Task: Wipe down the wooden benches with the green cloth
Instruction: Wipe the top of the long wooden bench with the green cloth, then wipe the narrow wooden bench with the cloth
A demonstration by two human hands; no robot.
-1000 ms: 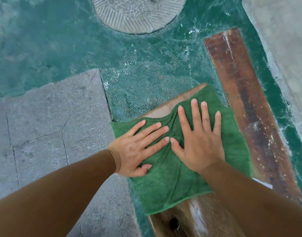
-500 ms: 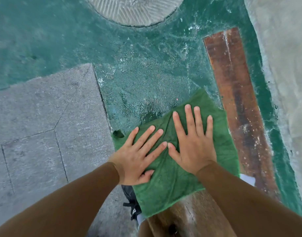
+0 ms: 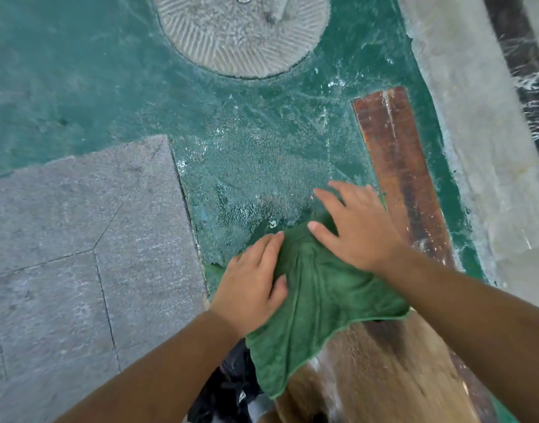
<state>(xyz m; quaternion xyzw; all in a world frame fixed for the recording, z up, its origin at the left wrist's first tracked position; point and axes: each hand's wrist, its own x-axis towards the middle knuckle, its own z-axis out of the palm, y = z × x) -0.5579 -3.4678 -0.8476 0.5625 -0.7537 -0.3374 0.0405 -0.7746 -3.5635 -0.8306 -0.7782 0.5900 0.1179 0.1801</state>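
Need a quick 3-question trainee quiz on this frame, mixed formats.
1. True or false: the green terry cloth is lying flat and smooth on the near pale wooden bench.
2. Which hand is nearer the long dark reddish-brown wooden bench? A) left hand B) right hand
3. Fill in: the round ribbed grey disc sits at the ___ of the view.

Key: 1 false, it is bunched; 2 B; 3 top.

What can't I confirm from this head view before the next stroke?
- Far end of the near bench: covered by the green cloth and both hands, left hand, right hand.
- Near bench's surface: motion-blurred.
- Second bench: lower end hidden behind the right forearm.
- Dark item at the bottom edge: cut off, unidentifiable.
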